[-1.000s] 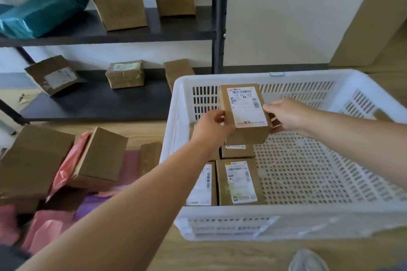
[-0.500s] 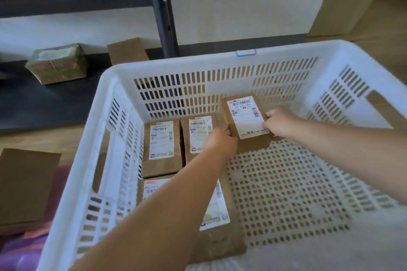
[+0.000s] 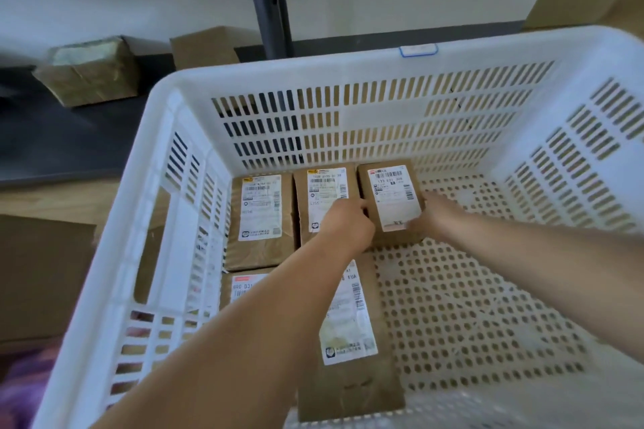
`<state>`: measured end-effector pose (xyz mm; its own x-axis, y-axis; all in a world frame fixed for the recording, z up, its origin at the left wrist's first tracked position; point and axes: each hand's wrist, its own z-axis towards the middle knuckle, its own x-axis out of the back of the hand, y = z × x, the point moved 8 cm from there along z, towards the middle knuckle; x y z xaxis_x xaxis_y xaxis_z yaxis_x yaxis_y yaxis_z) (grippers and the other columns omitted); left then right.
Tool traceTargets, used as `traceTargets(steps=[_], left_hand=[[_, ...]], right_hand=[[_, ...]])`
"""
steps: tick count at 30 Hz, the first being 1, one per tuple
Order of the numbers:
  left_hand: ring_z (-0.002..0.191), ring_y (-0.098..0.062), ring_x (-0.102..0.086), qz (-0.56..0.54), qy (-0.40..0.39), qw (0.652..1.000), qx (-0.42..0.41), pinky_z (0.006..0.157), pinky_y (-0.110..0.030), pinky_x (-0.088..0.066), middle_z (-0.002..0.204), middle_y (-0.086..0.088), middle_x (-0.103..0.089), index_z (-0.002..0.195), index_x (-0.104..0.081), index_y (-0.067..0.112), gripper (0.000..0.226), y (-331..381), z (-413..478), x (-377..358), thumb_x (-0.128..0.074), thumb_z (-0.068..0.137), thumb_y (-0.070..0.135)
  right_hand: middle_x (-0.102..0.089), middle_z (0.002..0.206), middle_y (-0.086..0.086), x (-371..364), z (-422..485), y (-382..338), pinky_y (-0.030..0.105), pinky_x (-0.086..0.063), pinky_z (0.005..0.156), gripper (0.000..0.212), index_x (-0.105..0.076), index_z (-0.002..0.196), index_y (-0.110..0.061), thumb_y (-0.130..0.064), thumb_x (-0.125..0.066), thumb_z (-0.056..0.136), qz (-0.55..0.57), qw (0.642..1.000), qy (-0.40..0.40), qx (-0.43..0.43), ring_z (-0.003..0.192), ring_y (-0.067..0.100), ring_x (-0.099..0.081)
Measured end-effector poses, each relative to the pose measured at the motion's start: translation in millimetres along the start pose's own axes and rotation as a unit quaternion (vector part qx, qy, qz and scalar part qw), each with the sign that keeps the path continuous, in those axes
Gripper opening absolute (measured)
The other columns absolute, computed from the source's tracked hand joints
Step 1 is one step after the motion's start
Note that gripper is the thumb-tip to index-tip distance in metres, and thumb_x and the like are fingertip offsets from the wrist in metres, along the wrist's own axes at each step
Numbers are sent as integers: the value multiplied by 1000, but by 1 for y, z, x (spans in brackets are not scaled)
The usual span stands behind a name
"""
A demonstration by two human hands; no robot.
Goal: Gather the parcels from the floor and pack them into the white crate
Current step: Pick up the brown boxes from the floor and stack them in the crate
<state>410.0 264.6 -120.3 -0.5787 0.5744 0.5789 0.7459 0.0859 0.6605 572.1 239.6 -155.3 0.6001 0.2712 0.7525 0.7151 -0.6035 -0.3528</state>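
Small parcel: far row of white crate, third from left, at or just above the floor, close beside middle parcel. Risk: fingers trapped against that neighbour, or settling askew on release. Gripped at left edge by left hand, at right near corner by right hand; forearms extended down and forward.

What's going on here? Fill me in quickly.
A person is packing parcels into the white crate. The left hand and right hand hold a small labelled parcel by its sides, low against the far wall, beside two parcels already lined up in that row. More parcels lie nearer in the crate.
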Motion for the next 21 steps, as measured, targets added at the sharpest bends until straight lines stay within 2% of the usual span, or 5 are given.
traceTargets(steps=[2,6,11,15,21], left_hand=[[92,-19,-51,4,10,1000,-6,77,-26,-41,116,-10,-62,126,-59,6,34,2,-5,9,-51,92,7],[89,-21,-60,-2,11,1000,10,57,-19,-39,149,-4,-39,144,-42,18,52,-1,-25,30,-43,94,3],[73,-15,-57,-37,73,996,16,54,-24,-46,132,-1,-52,145,-38,26,62,-7,-60,72,-37,92,-4],[110,-22,-57,-36,166,985,-11,83,-26,-49,137,0,-50,140,-48,23,55,-10,-107,123,-43,91,-3],[113,-18,-55,-36,282,958,-29,73,-21,-47,141,2,-46,142,-45,23,56,-28,-185,194,-41,92,-2]], right_hand=[[-65,107,7,2,0,-4,23,-42,54,32,-60,115,-14,-20,-62,83,-26,1000,13,4,82,22,-59],[-48,131,14,10,1,-20,31,-42,80,50,-46,131,-16,-9,-52,82,-34,997,72,14,119,33,-47],[-49,122,16,24,-40,-74,36,-47,79,38,-52,123,-6,2,-43,87,10,982,157,103,105,34,-53],[-53,121,6,21,-89,-126,32,-39,66,36,-57,115,-15,-5,-41,84,50,970,159,178,97,26,-53],[-51,136,5,18,-184,-214,34,-41,98,39,-53,128,-14,-1,-48,92,29,934,153,322,122,22,-49]])
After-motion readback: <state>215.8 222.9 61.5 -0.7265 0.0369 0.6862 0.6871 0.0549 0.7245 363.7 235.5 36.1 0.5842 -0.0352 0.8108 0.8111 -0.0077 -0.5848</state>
